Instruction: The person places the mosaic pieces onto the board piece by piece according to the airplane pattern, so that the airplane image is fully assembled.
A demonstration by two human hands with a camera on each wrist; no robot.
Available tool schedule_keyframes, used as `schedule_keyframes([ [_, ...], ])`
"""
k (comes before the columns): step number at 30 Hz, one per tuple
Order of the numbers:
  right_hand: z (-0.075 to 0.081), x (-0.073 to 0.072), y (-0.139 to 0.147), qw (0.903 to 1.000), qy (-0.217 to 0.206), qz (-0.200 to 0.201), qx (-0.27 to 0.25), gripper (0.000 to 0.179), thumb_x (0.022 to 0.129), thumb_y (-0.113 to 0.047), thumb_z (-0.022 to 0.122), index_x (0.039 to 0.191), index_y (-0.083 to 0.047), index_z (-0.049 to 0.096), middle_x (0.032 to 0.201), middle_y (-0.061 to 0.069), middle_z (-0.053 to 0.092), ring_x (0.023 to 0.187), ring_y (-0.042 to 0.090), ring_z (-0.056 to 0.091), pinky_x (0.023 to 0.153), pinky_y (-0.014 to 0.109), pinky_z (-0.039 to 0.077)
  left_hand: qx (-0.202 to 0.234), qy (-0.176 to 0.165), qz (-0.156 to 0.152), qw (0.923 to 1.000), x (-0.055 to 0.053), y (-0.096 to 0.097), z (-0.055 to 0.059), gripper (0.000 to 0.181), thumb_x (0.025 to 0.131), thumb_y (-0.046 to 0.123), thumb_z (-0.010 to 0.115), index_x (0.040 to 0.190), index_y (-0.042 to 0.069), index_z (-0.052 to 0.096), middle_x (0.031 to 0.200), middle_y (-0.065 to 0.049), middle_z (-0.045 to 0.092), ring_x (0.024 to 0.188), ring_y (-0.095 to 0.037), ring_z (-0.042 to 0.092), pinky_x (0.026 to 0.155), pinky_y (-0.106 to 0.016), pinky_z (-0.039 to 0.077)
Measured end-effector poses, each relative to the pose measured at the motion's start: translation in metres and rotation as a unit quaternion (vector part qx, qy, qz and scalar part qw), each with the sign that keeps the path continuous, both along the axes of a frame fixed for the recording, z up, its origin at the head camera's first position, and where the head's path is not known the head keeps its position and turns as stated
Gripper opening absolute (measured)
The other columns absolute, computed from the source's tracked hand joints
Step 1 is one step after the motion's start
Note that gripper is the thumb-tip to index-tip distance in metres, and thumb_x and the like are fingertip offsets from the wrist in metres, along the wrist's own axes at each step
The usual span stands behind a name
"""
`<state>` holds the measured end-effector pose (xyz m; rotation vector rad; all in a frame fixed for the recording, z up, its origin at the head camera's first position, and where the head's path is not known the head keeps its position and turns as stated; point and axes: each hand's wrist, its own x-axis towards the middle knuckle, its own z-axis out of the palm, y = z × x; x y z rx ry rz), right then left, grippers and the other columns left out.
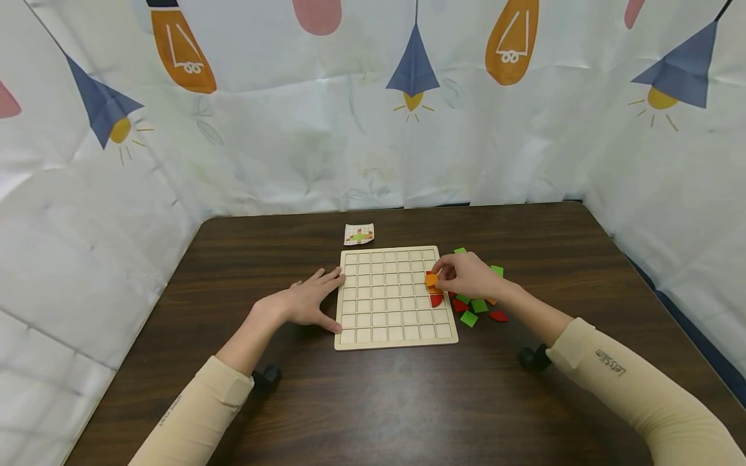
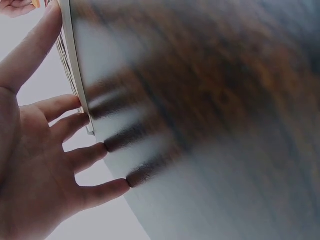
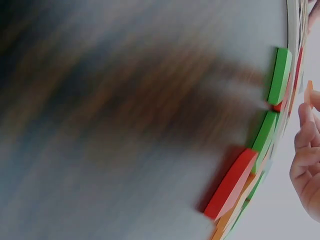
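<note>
A pale wooden grid board (image 1: 379,302) lies on the table. My left hand (image 1: 305,302) rests at its left edge with fingers spread, thumb and some fingertips touching the rim; the left wrist view also shows these straight fingers (image 2: 102,194). Over the board's right columns, my right hand (image 1: 466,275) pinches an orange square tile (image 1: 431,280) between thumb and fingers. The tile (image 3: 309,90) shows edge-on in the right wrist view. Just below it, a red rounded tile (image 1: 436,300) sits in a cell near the right edge, with some orange and red showing above it.
Loose green, red and orange tiles lie right of the board, among them a green square (image 1: 469,318) and a red curved piece (image 1: 498,316). Behind the board is a small pattern card (image 1: 359,234). A patterned curtain (image 1: 350,149) hangs along the dark table's (image 1: 396,401) far edge.
</note>
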<state>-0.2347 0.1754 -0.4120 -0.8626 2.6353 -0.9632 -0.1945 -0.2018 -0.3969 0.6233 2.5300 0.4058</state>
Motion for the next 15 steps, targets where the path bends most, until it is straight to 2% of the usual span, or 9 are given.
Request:
schedule_keyframes([
  [6, 0.000, 0.001, -0.006, 0.9996, -0.027, 0.002, -0.011, 0.024, 0.093, -0.011, 0.077, 0.112, 0.001, 0.071, 0.081, -0.004, 0.066, 0.071, 0.013, 0.062, 0.069, 0.034, 0.054, -0.001, -0.002, 0.002, 1.0000, 0.000, 0.001, 0.000, 0.110, 0.085, 0.054, 0.081, 0.165, 0.010, 0.021, 0.171, -0.013, 0.006, 0.155, -0.041, 0.001, 0.111, -0.077, 0.012],
  [15, 0.000, 0.003, -0.016, 0.9995, -0.032, 0.001, 0.002, 0.021, 0.091, -0.012, 0.079, 0.108, -0.001, 0.072, 0.080, -0.004, 0.066, 0.073, 0.014, 0.061, 0.071, 0.033, 0.053, 0.000, -0.002, 0.003, 1.0000, 0.000, 0.001, 0.002, 0.110, 0.085, 0.052, 0.082, 0.165, 0.009, 0.020, 0.171, -0.014, 0.006, 0.155, -0.041, 0.001, 0.111, -0.077, 0.012],
])
